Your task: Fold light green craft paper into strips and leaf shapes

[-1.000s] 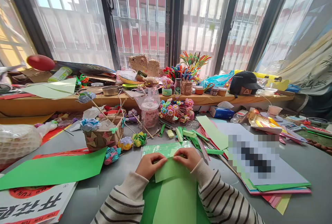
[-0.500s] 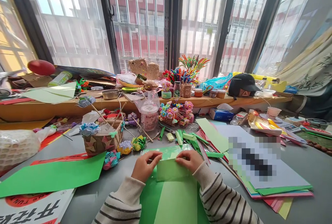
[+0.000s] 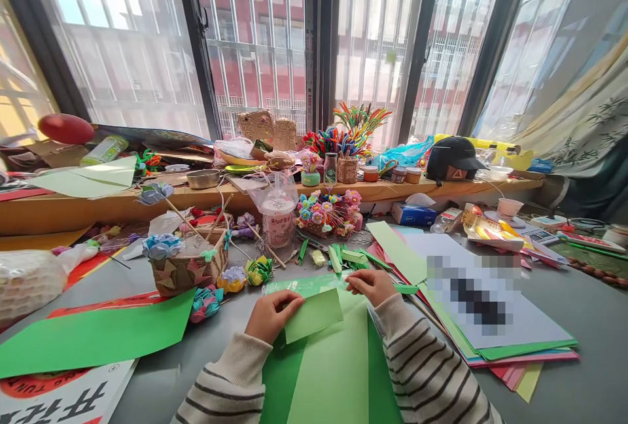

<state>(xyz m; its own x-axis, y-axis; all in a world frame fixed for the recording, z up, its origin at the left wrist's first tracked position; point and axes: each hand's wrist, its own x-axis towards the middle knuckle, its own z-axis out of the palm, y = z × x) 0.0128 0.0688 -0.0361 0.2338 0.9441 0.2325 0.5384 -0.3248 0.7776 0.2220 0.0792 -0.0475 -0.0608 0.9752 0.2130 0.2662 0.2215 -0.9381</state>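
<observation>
My left hand (image 3: pixel 272 316) pinches the left edge of a small light green paper rectangle (image 3: pixel 314 316), raised and tilted. My right hand (image 3: pixel 373 285) is apart from that paper, beyond its upper right corner. Its thumb and fingertips are pressed together; I cannot make out whether anything is between them. Below both hands lies a larger light green sheet (image 3: pixel 328 378) on top of a darker green sheet (image 3: pixel 277 378). Just past the hands are clear plastic (image 3: pixel 289 284) and a scatter of folded green paper strips (image 3: pixel 354 256).
A basket (image 3: pixel 189 267) with paper flowers stands left of centre, by a lidded cup (image 3: pixel 279 218). Stacked coloured paper (image 3: pixel 520 309) lies on the right, a bright green sheet (image 3: pixel 98 329) on the left. A cluttered wooden ledge (image 3: pixel 122 205) runs under the windows.
My right hand has let go of the small light green rectangle and moved slightly up and right. The rectangle, now only in my left hand, has tilted.
</observation>
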